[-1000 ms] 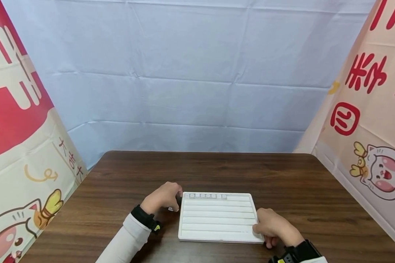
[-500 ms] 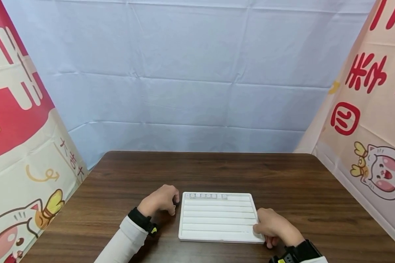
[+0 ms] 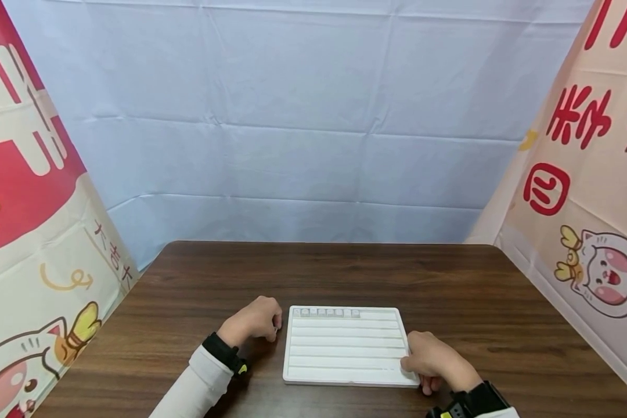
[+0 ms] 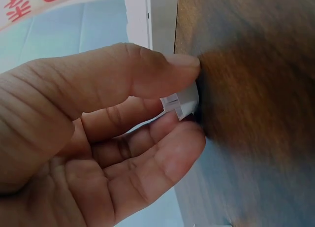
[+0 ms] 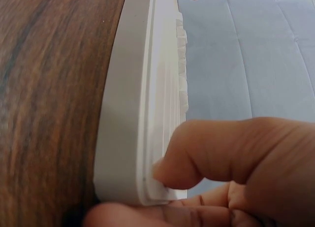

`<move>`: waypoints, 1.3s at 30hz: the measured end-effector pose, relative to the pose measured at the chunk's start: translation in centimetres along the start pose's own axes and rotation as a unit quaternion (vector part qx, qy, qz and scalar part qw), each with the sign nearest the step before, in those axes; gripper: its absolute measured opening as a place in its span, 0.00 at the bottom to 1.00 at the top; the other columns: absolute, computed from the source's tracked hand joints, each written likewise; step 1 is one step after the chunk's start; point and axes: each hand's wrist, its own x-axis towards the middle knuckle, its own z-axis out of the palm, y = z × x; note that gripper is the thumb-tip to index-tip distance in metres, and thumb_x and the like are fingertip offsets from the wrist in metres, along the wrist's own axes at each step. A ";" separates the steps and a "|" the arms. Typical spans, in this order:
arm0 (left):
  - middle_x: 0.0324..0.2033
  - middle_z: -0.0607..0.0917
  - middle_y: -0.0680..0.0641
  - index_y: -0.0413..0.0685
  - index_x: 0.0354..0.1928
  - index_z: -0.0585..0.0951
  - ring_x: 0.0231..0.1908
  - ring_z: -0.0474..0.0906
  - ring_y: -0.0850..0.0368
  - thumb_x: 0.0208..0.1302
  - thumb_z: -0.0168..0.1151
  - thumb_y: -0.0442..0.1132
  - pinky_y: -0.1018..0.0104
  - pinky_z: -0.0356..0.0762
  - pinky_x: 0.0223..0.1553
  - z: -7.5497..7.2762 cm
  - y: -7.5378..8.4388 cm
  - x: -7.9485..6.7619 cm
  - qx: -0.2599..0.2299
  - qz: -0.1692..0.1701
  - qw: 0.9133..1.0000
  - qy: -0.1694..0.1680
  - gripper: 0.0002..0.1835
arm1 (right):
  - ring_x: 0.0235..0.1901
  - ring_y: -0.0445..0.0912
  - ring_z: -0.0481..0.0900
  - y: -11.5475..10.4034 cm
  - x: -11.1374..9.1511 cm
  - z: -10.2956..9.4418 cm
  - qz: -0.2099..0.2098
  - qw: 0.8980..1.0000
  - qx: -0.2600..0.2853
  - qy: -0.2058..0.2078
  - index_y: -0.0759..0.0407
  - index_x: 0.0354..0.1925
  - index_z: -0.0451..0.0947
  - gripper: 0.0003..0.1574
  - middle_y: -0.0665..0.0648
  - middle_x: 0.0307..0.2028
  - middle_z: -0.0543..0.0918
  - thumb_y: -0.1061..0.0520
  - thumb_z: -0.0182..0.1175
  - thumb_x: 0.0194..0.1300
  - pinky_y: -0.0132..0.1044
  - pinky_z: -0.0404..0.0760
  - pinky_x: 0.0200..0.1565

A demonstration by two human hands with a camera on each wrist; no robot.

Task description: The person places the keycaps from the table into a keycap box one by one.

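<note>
A flat white tray [image 3: 345, 351] with ridged rows lies on the wooden table. Several pale keycaps [image 3: 326, 312] sit side by side in its top row, from the left end. Just left of the tray, my left hand [image 3: 253, 319] pinches a small white keycap [image 4: 184, 100] between thumb and fingertips, low over the table. The keycap's hollow side partly shows in the left wrist view; its face is hidden. My right hand [image 3: 433, 357] grips the tray's near right corner, thumb on the top rim and the other fingers at its edge, as the right wrist view shows.
The brown wooden table [image 3: 428, 278] reaches back to a pale blue cloth [image 3: 313, 116]. Printed cloths hang on the left [image 3: 31, 232] and right [image 3: 585, 191]. A dark wrist strap [image 3: 224, 352] is worn on each arm.
My left hand has drawn back slightly left, away from the tray's edge, and its fingers have closed together on the keycap. The right hand and the tray look still.
</note>
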 end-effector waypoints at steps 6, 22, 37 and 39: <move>0.19 0.73 0.53 0.48 0.17 0.76 0.17 0.66 0.61 0.40 0.65 0.20 0.68 0.64 0.17 0.0 0.1 0.0 0.004 -0.011 1.000 -0.002 0.14 | 0.04 0.43 0.71 0.1 0.0 0.1 -0.003 1.000 0.005 0.001 0.66 0.21 0.71 0.07 0.57 0.05 0.72 0.67 0.54 0.53 0.33 0.69 0.08; 0.20 0.71 0.51 0.47 0.20 0.75 0.16 0.61 0.60 0.43 0.60 0.21 0.66 0.60 0.18 -1.6 -0.2 -0.1 -0.007 0.017 0.999 0.033 0.12 | 0.04 0.43 0.71 0.1 0.0 0.0 -0.005 1.000 0.010 0.002 0.68 0.25 0.73 0.03 0.58 0.05 0.72 0.68 0.55 0.54 0.33 0.68 0.08; 0.19 0.71 0.50 0.44 0.27 0.78 0.17 0.62 0.60 0.47 0.58 0.22 0.66 0.61 0.20 -1.2 -0.8 0.1 -0.029 0.024 0.999 0.016 0.09 | 0.04 0.43 0.71 0.1 0.0 0.1 -0.007 1.000 0.014 0.007 0.70 0.28 0.74 0.03 0.58 0.05 0.72 0.68 0.55 0.54 0.33 0.68 0.08; 0.20 0.71 0.51 0.44 0.28 0.78 0.19 0.61 0.60 0.49 0.58 0.24 0.65 0.60 0.22 -1.2 -0.9 0.1 -0.028 0.038 0.999 0.018 0.08 | 0.04 0.43 0.71 0.1 -0.1 0.0 -0.006 1.000 0.012 0.006 0.70 0.28 0.74 0.03 0.58 0.05 0.72 0.68 0.55 0.54 0.33 0.68 0.08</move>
